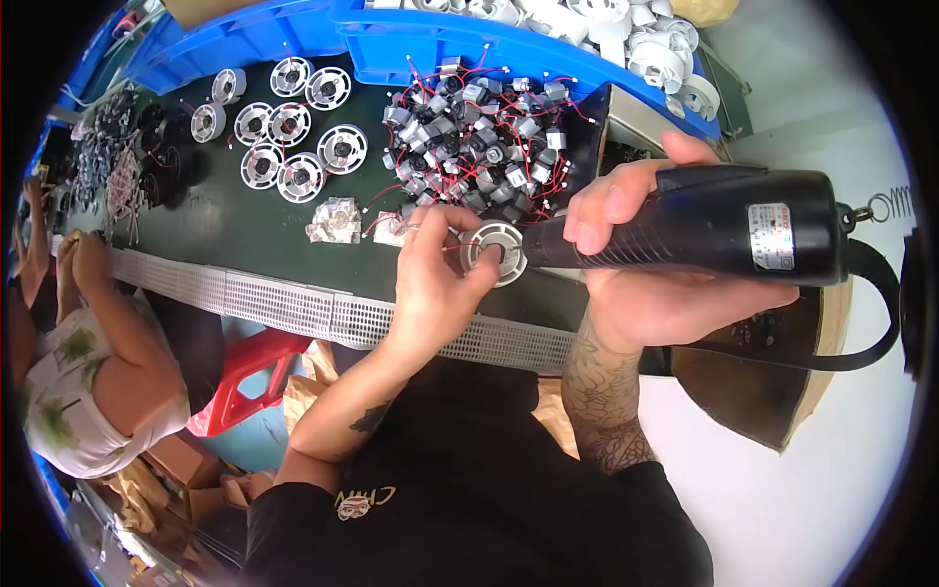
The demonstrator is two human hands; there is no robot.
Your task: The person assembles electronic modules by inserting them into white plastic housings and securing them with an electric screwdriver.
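Note:
My left hand (437,284) pinches a round white plastic motor housing (512,241) just above the bench edge, with a red wire beside the fingers. My right hand (631,293) is wrapped round a black electric screwdriver (719,223), held level. The tool's nose points left and meets the right side of the housing; its tip is hidden there. Beyond my hands lies a heap of small silver motors (479,137) with red and black wires. Left of the heap stand several round white housings (301,176) with dark centres. A crumpled silvery packet (335,220) lies near my left hand.
Blue bins (421,44) line the far side, one full of white plastic parts (660,54). A grey perforated strip (274,301) edges the dark green bench (225,245). A cord and coiled spring (898,203) attach to the screwdriver. At left, a co-worker (108,362) sits near a red stool (249,377).

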